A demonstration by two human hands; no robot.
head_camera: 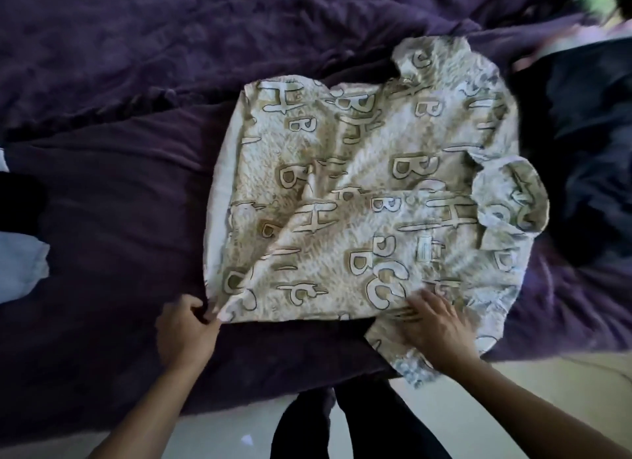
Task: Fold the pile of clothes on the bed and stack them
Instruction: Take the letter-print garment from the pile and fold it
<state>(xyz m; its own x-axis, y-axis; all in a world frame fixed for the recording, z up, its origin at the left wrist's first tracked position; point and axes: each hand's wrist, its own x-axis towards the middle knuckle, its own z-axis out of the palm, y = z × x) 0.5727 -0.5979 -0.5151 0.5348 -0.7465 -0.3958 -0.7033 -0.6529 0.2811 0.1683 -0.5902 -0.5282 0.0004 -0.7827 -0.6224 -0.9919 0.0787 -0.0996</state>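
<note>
Pinching the near-left corner of the printed shirt [359, 191] with the left hand [186, 325], pressing its near-right edge with the flat right hand [437, 325].

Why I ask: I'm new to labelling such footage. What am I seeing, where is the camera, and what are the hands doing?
No machine here: a person works with bare hands. The single picture comes from a camera worn on the head, looking down. A cream fabric shirt printed with large letters lies spread on the dark purple bedcover. The left hand pinches its near left corner; the right hand rests flat on its near right part. To the right lies dark navy clothing, at the left edge a pale blue cloth.
</note>
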